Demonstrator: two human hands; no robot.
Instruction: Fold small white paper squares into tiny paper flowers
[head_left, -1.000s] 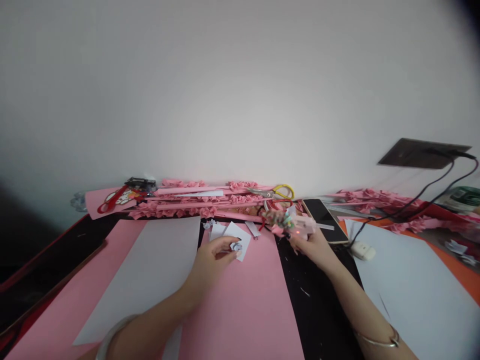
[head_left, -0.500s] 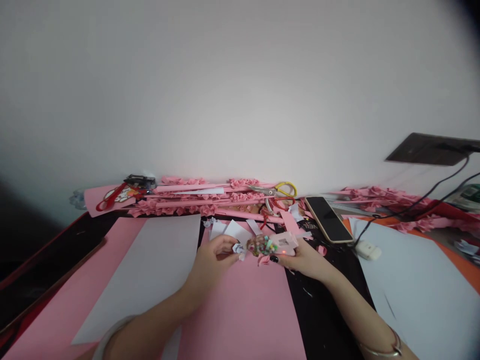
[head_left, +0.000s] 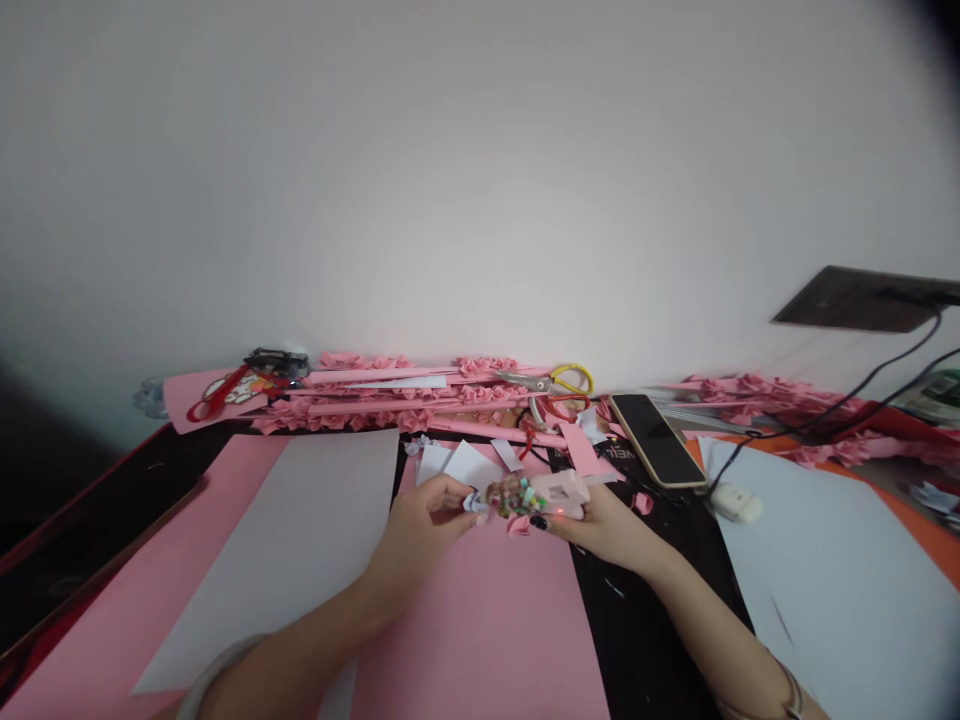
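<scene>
My left hand [head_left: 431, 515] pinches a small folded paper flower [head_left: 472, 502], pale white-blue, between thumb and fingertips. My right hand [head_left: 604, 520] is wrapped round a pink hot glue gun [head_left: 562, 492] with a lit red light; its front is covered in brown, green and turquoise decorations. A pale stick juts from its back end. The gun's front points left and reaches the flower; whether the two touch I cannot tell. Just below the gun lies a small pink paper flower [head_left: 518, 525]. Beneath both hands spreads a large pink paper sheet [head_left: 480, 620].
Pink paper flower stems [head_left: 375, 408] lie along the wall, with yellow-handled scissors [head_left: 572, 379] and red-handled scissors [head_left: 214, 400]. White paper pieces [head_left: 472, 464] sit behind my hands. A phone [head_left: 660, 440], a white charger [head_left: 736, 502] with cables and a white sheet [head_left: 832, 560] are at the right.
The glue gun and my right hand have shifted slightly left, and the gun is turned a little. The flower in my left hand has moved slightly left too.
</scene>
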